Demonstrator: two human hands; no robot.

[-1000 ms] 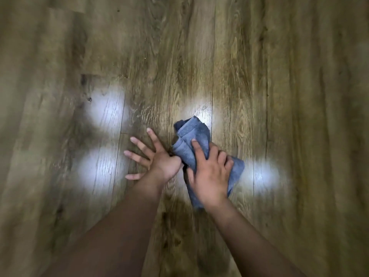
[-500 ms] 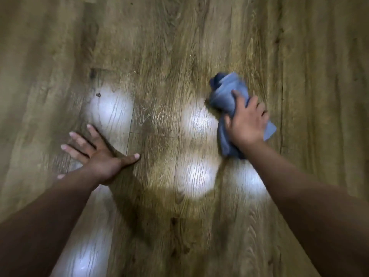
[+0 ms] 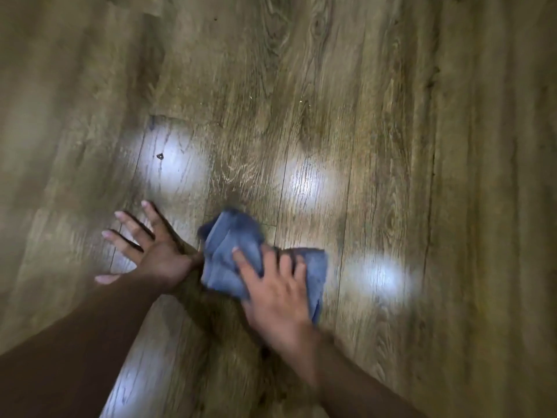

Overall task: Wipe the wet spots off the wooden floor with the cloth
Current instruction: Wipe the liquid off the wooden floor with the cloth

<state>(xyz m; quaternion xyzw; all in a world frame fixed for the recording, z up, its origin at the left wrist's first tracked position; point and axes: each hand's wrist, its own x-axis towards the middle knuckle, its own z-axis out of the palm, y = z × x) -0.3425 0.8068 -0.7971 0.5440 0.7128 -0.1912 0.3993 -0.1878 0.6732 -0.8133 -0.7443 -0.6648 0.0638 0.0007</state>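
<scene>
Right hand (image 3: 278, 292) presses spread fingers on bunched blue cloth (image 3: 232, 251), beside flat, empty left hand (image 3: 150, 251) on floor (image 3: 452, 146). Cloth looks soft, light; best pinned from above.

The cloth (image 3: 232, 254) under my right hand (image 3: 278, 297) is a dull grey-blue, one plain colour without any print, only darker in its folds. The wooden floor (image 3: 391, 101) is olive-brown with long darker grain lines and some knots, and thin dark seams between the planks. On it are round whitish bright patches (image 3: 378, 277). One of them, near my left hand (image 3: 150, 251), has a small dark speck (image 3: 160, 156) inside.
</scene>
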